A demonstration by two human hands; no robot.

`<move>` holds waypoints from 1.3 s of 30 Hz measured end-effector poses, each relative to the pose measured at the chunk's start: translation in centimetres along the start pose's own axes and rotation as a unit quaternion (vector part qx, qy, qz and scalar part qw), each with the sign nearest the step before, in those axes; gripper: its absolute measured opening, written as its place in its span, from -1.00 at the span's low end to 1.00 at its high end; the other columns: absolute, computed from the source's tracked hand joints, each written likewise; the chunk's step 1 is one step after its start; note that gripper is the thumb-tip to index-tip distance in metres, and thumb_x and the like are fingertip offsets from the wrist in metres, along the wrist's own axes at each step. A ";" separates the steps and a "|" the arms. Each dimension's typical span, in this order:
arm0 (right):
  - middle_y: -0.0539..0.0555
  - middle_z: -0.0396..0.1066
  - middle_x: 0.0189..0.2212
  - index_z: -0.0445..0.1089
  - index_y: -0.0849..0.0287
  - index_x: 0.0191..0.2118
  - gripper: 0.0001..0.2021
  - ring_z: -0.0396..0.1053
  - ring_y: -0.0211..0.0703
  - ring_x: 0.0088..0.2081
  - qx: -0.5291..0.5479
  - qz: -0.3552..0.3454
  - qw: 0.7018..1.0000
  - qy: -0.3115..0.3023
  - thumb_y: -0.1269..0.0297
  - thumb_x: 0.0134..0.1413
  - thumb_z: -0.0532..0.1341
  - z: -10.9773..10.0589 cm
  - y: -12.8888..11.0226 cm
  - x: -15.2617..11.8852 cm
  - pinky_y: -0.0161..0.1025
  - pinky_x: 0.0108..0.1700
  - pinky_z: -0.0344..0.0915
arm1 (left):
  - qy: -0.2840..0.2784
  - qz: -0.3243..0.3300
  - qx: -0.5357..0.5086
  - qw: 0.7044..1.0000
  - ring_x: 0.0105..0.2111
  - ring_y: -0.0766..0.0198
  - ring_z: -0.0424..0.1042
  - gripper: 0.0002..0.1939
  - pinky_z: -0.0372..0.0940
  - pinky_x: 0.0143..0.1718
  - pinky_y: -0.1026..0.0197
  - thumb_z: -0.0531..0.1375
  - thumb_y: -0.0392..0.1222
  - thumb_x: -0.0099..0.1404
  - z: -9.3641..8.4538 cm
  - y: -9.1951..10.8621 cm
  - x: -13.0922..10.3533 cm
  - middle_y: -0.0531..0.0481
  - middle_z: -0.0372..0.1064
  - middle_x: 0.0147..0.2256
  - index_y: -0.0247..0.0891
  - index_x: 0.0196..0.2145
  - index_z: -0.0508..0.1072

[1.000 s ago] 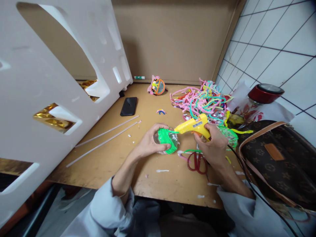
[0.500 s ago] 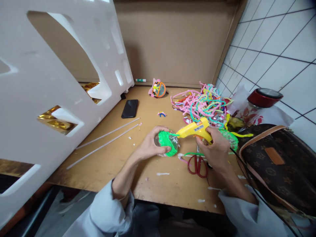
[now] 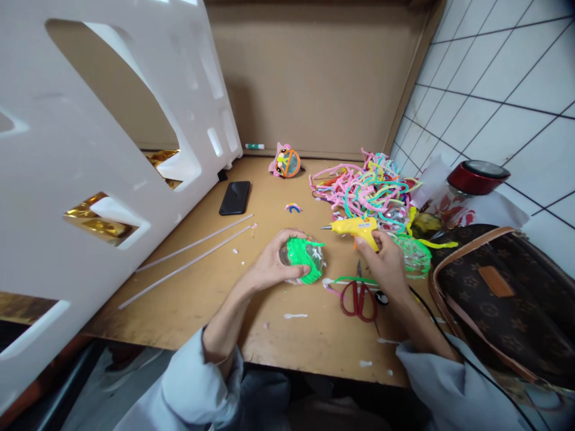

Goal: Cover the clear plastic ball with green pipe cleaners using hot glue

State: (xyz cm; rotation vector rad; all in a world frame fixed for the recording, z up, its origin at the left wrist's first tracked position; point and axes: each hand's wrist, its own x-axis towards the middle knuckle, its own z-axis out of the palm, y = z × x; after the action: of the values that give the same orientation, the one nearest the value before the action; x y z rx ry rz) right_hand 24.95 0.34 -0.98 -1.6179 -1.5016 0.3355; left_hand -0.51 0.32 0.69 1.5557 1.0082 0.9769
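Observation:
Between the thumb and fingers of my left hand [image 3: 274, 261] is a clear ball partly covered with green pipe cleaner [image 3: 300, 258]; a loose green end sticks out at its top right. My right hand [image 3: 384, 257] is closed round the handle of a yellow hot glue gun [image 3: 357, 228]. Its metal nozzle points left, above and apart from the ball. Below the glue gun lie red-handled scissors [image 3: 358, 299] and a strip of green pipe cleaner [image 3: 354, 279]. Another clear ball with green on it [image 3: 414, 256] sits just right of my right hand.
Tangled colourful pipe cleaners [image 3: 359, 188] lie at the back right, near a red-lidded jar [image 3: 471, 185] and brown bag [image 3: 507, 299]. A phone [image 3: 235, 197], glue sticks [image 3: 188, 260], small rainbow [image 3: 293, 208] and decorated ball [image 3: 287, 161] lie farther left. A white plastic panel [image 3: 148, 197] stands left.
My right hand has drawn the glue gun up and right, so its nozzle has come away from the green-covered ball. My left hand keeps the ball in nearly the same place.

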 end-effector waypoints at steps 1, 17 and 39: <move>0.16 0.50 -0.28 0.40 0.22 -0.21 -0.63 0.41 -0.01 -0.25 0.006 0.007 1.000 -0.013 0.01 0.06 0.12 0.3 0.5 0.1 -0.11 -0.18 0.32 | 0.000 0.002 -0.003 1.000 -0.04 0.06 0.41 -0.39 0.40 -0.10 0.10 0.42 -0.12 -0.10 0.0 -0.1 0.0 -0.10 0.36 0.00 -0.22 -0.07 0.35; 0.24 0.49 -0.26 0.46 0.23 -0.15 -0.81 0.40 0.05 -0.19 -0.202 -0.207 0.956 0.053 0.31 0.26 0.13 0.7 -1.2 -1.4 -0.07 -0.14 0.30 | 0.032 0.082 0.080 0.993 0.06 -0.02 0.36 -0.47 0.27 0.12 -0.04 0.41 -0.10 -0.06 -0.2 -0.5 0.3 -0.14 0.34 0.03 -0.22 -0.11 0.46; 0.07 0.46 -0.35 0.48 0.13 -0.19 -0.80 0.42 -0.15 -0.27 0.031 -0.389 0.921 0.013 0.43 0.31 0.10 1.7 -5.5 -3.0 -0.19 -0.21 0.37 | 0.008 0.145 0.077 0.986 0.03 0.05 0.38 -0.52 0.27 0.09 0.01 0.42 -0.13 0.00 0.0 -0.5 0.3 -0.11 0.39 -0.03 -0.20 -0.09 0.45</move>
State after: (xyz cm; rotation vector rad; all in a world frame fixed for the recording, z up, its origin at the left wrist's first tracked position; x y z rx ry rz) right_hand 19.38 -2.34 0.96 -0.8592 -1.9463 -0.0882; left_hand -0.52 0.70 0.24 1.8622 0.9009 1.1331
